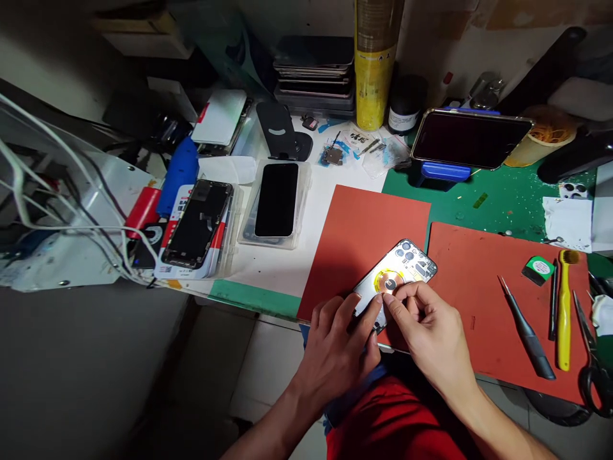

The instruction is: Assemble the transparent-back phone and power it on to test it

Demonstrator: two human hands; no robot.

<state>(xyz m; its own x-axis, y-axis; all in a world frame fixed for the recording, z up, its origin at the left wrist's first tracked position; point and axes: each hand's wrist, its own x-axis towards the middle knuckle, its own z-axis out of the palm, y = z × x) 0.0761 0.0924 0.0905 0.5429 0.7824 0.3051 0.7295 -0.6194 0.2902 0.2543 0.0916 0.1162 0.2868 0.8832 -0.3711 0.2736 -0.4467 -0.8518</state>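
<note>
A smartphone with its back off (366, 291) lies tilted on the red mat, its camera lenses at the upper right. A round copper charging coil (384, 281) with a yellow rim shows on its back. My left hand (338, 338) steadies the lower end of the phone, its index fingertip pressing beside the coil. Thumb and forefinger of my right hand (431, 329) are pinched together at the coil's lower edge. Whatever is between those fingertips is too small or hidden to make out.
Tweezers (527, 332), a yellow brush (565, 313) and scissors (594, 364) lie on the right mat (469, 287). A phone (472, 137) leans on a blue stand behind. Leftward are a black-screened phone (276, 200), an opened screen assembly (200, 223) and white cables (71, 220).
</note>
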